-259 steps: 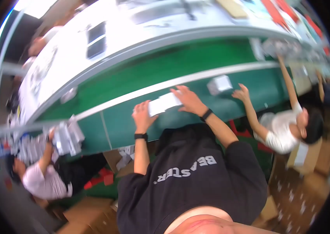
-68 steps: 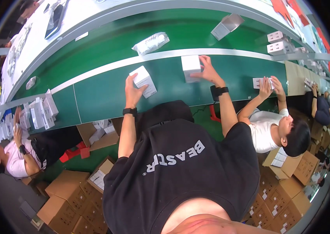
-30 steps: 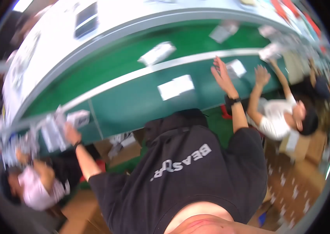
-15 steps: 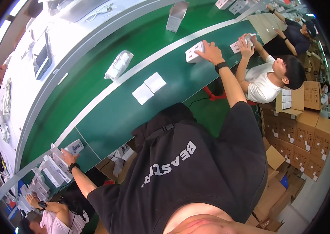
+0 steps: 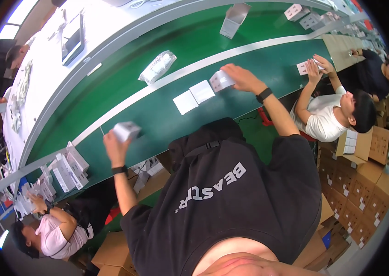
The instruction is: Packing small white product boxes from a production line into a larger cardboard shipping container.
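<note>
Now the left hand has come back from the stack at the tabletop's left end, fingers closed around a small white cardboard box above the green tabletop. Meanwhile the right hand, reaching toward the right end half a second ago, holds a second small white box beside two flat white cards mid-tabletop.

A small white box is in the left hand above the green belt. The right hand holds a second white box; just left of it lie two flat white cards, side by side. Farther up – a clear plastic bag and an open white carton, standing upright. A dark tablet screen lies on the white table. White boxes stand in a stack at the left; brown cartons are piled at the right.
</note>
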The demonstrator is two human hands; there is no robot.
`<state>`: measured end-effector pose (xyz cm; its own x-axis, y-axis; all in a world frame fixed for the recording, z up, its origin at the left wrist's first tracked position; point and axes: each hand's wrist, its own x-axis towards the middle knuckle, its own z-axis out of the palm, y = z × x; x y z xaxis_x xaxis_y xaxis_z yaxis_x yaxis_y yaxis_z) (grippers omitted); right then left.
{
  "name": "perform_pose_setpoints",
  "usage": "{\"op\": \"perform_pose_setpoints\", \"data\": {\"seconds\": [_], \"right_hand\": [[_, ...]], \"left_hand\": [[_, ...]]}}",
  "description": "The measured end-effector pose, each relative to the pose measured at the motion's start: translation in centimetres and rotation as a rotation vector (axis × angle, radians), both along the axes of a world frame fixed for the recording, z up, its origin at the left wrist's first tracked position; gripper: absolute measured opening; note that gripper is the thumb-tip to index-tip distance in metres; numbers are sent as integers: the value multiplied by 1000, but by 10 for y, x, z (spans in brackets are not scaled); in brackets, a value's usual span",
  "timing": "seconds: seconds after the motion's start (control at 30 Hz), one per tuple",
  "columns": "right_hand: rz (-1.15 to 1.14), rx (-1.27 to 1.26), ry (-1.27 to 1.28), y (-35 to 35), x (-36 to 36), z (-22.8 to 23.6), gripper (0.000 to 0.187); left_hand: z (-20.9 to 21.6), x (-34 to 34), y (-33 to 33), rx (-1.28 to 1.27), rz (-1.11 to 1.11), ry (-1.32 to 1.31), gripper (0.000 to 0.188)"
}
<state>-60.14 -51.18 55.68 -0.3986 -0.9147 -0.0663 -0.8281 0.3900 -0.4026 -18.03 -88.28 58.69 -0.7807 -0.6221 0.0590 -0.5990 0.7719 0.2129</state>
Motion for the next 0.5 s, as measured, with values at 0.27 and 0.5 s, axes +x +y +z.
{"op": "perform_pose_setpoints", "data": {"seconds": [0.27, 0.5], "right_hand": [[107, 4, -100, -34, 46, 10, 81], [131, -122, -157, -16, 54, -3, 81]], "left_hand": [[-48, -115, 105, 177, -286, 129, 90], [-45, -115, 104, 111, -355, 169, 102]]}}
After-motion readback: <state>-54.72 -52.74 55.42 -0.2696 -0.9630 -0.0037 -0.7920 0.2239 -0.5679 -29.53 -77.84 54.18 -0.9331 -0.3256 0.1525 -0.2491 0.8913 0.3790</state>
